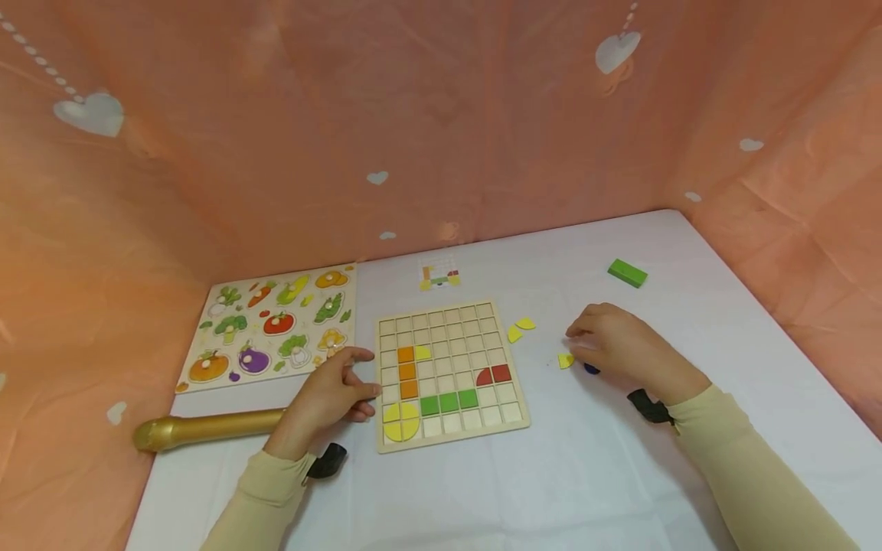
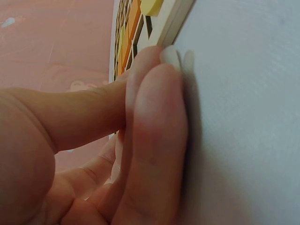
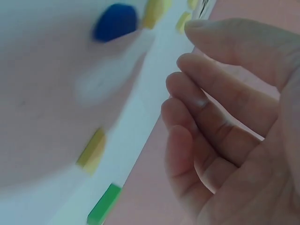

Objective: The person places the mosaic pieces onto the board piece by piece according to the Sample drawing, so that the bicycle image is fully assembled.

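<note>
A square wooden grid board (image 1: 451,306) lies mid-table, with orange squares (image 1: 408,370), green squares (image 1: 449,402), red pieces (image 1: 501,373) and a yellow circle of quarter pieces (image 1: 402,422) in its cells. My left hand (image 1: 338,389) rests beside the board's left edge, fingertips right at the rim. Off to the right, my right hand (image 1: 613,343) hovers with loosely bent fingers and nothing between them. Just below its fingertips lie a yellow quarter piece (image 1: 566,360) and a dark blue piece (image 3: 116,22), partly hidden by the hand in the head view.
Two yellow pieces (image 1: 520,329) lie off the board's right edge. A green block (image 1: 628,273) sits farther back at right. Behind the board is a small pattern card (image 1: 439,274). A vegetable puzzle (image 1: 269,325) and a gold rod (image 1: 207,428) occupy the left side.
</note>
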{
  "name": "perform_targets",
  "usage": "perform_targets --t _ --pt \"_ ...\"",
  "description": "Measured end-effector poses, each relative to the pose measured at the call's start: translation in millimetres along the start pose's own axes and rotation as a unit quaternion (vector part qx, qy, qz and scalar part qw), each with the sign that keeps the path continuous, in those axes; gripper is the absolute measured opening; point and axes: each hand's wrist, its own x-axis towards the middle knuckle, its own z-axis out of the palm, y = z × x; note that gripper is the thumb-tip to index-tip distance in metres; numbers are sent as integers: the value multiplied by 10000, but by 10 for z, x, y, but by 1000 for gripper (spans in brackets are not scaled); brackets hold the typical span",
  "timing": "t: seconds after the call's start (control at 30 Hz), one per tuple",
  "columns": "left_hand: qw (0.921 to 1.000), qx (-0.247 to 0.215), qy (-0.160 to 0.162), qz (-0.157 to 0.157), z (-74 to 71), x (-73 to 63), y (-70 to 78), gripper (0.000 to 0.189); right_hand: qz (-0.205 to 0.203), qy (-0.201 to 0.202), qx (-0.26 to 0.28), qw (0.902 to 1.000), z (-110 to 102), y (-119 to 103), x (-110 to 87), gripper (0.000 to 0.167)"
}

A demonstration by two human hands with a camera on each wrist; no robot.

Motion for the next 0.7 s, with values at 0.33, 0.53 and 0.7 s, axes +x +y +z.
perform_targets --t 0.33,0.53,0.7 --pt "9997 237 21 26 -8 -1 2 58 213 155 -68 9996 -89 262 -294 21" --pt "9996 273 10 49 -12 7 -7 58 547 237 -98 9982 -119 412 -411 22" --pt "9999 160 -40 43 -9 11 -3 57 689 293 -78 9972 -166 501 -477 22"
